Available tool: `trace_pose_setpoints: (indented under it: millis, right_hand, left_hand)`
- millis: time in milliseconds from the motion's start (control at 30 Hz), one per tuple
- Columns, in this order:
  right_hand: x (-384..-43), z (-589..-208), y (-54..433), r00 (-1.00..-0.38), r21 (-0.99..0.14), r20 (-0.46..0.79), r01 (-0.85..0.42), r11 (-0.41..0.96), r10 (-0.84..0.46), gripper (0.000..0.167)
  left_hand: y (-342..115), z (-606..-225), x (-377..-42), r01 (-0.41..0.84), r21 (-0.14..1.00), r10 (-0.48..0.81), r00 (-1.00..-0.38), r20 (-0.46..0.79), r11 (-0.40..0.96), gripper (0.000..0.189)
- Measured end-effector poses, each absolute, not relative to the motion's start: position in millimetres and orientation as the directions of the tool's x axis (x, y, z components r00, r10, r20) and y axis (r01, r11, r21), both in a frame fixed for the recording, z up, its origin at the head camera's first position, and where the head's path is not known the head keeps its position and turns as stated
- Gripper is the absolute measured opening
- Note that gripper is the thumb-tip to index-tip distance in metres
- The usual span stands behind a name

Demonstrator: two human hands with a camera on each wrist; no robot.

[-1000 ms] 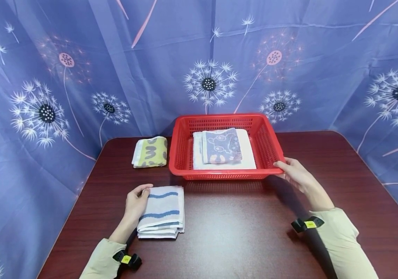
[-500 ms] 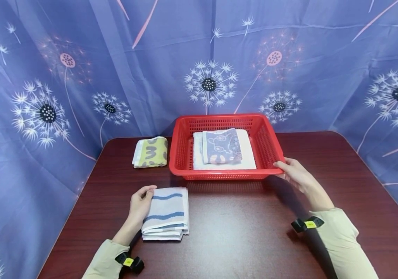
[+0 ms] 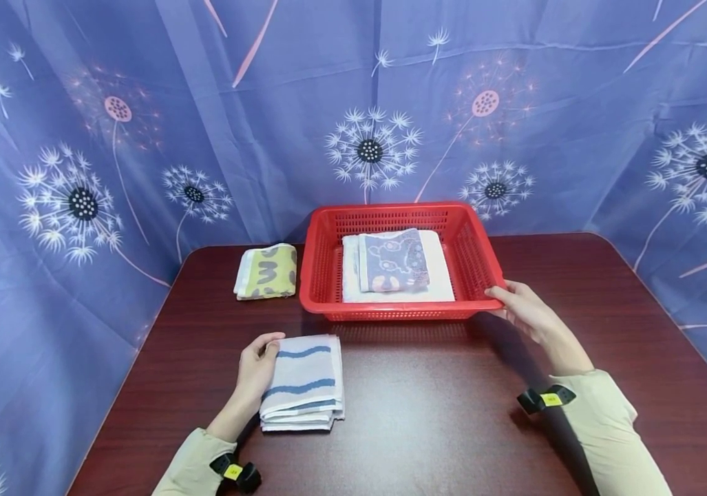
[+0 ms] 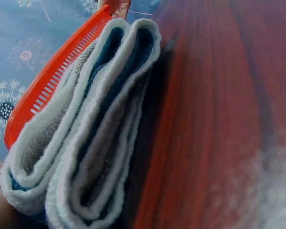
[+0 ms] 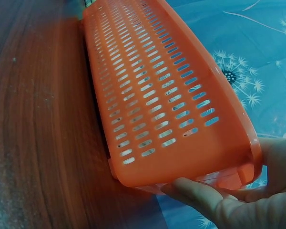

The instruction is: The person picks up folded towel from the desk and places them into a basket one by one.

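Observation:
In the head view my left hand [image 3: 257, 372] pinches the left edge of a folded white towel [image 3: 303, 379] with wavy blue stripes, thumb on top. Its stacked, folded layers [image 4: 100, 114] fill much of the left wrist view. My right hand [image 3: 529, 313] grips the near right corner of a red plastic basket [image 3: 390, 306], thumb over the rim. In the right wrist view, fingers [image 5: 200, 195] lie under that rim beside the slotted wall. Inside the basket, a folded grey-purple towel [image 3: 395, 262] with an animal pattern lies on a white folded towel [image 3: 441, 279].
A folded green towel [image 3: 271, 272] with grey shapes lies just left of the basket. Everything rests on a dark red-brown wooden table [image 3: 440, 413]. A blue curtain [image 3: 266, 103] with dandelion prints hangs behind the table and along its sides.
My left hand has shifted right and slightly nearer to me, together with the striped towel. The right hand and the basket have stayed in place.

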State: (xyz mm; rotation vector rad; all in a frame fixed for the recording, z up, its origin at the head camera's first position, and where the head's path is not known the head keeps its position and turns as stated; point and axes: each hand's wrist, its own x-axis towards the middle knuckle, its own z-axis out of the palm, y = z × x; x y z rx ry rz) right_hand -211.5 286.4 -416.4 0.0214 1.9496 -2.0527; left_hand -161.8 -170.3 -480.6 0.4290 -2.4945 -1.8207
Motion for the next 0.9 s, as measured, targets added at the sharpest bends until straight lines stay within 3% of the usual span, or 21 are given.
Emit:
trace_pose_setpoints:
  millis: [233,900]
  right_hand:
    - [-211,-416,287,-0.953,-0.972,-0.236,0.233,0.035,-0.188,0.053]
    - [-212,-419,286,-0.955,-0.970,-0.207,0.229,-0.084,-0.213,0.051]
  left_hand:
    - [-170,-481,-160,-0.195,0.939,-0.224,-0.965,-0.132,0.284,0.027]
    - [-160,-484,-159,-0.098,0.948,-0.213,-0.977,-0.033,0.302,0.023]
